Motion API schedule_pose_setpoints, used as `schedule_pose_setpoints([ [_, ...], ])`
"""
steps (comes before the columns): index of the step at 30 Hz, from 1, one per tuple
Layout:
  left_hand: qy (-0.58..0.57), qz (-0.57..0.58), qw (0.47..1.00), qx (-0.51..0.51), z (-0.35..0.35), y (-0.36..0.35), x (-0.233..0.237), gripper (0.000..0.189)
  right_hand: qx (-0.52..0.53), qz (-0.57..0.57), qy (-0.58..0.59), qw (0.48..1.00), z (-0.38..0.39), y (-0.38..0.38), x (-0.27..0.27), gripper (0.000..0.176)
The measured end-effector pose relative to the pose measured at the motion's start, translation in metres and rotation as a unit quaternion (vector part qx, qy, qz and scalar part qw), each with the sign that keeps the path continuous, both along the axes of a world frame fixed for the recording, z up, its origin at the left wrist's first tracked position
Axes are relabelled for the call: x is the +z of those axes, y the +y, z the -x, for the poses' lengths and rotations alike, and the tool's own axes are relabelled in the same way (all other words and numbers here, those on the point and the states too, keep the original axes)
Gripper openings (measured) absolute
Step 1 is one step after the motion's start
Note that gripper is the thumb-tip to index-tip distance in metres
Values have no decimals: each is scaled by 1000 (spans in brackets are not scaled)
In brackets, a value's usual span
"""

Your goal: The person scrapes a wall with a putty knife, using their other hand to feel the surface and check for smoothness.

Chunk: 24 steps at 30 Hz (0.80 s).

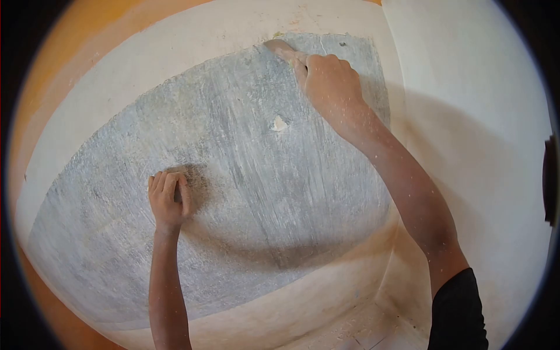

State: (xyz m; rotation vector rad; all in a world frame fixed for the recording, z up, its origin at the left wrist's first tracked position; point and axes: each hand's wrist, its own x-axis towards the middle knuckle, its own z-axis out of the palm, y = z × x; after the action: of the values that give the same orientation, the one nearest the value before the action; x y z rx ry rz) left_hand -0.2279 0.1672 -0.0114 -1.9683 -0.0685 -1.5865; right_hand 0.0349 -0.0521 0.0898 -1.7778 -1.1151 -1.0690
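Observation:
My right hand (335,84) is closed around a putty knife (282,48), partly covered by my fingers. The blade lies at the upper edge of a rough grey patch (251,140) on the wall, where it meets the cream-coloured border (192,44). Lower left, my left hand (169,195) is in front of the grey patch with its fingers curled and a dark gap by the thumb. What it holds, if anything, is hidden.
A small pale chipped spot (279,123) shows in the grey patch. To the right, a plain white wall (478,116) meets it at a corner. An orange painted band (64,58) runs along the upper left. Small specks hang in the air, and debris lies on the floor (356,332).

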Motion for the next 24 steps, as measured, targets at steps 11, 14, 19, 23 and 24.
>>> schedule_pose_setpoints([
  [11, 0, -4, 1000, 1, -5, -1, 0, 7, 17, -37, -25, 999, 2, -3, -8, 33],
  [14, -13, -12, 1000, 7, -1, -2, 2, 7, 28, -47, -38, 998, -3, 5, 0, 33],
  [19, -9, -17, 1000, 1, -1, -2, 0, 7, 42, 1, 16, 999, -3, 2, -2, 34],
  [23, 8, -8, 1000, 8, -2, -1, -1, 8, 29, -43, -15, 999, -16, 10, -9, 36],
  [24, 1, -17, 1000, 3, -1, 0, 1, 8, 22, -39, -14, 999, -13, 11, -8, 37],
])
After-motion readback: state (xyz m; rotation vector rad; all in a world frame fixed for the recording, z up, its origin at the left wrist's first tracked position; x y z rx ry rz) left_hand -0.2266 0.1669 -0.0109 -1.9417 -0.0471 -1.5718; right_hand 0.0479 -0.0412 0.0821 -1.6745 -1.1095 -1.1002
